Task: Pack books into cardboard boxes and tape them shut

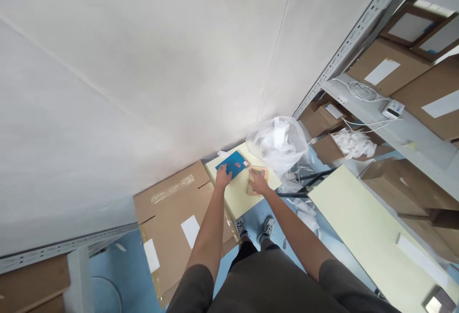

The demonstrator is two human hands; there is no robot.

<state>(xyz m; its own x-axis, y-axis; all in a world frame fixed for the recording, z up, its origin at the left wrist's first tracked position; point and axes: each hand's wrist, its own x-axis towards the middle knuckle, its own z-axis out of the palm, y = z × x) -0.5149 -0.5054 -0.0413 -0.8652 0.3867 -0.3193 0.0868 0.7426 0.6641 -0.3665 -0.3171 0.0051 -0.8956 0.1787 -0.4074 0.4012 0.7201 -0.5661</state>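
A flat blue packet [236,164] with a small reddish print lies on a pale yellow tabletop [242,205]. My left hand [224,177] rests on its lower left part, fingers spread and open. Just to the right is a tan packet [252,190] with pink and green patches on its face. Over that one lies my right hand [258,181], open with its fingers apart and covering much of the surface. The two packets are close together; whether their edges touch is hard to make out.
A large cardboard box [172,208] adjoins the table on the left. Behind the table's right end stands a clear bag [297,148] of white scraps. Shelves [390,107] with cartons line the right side, beside a second pale table [358,212]. A wall [161,88] rises ahead.
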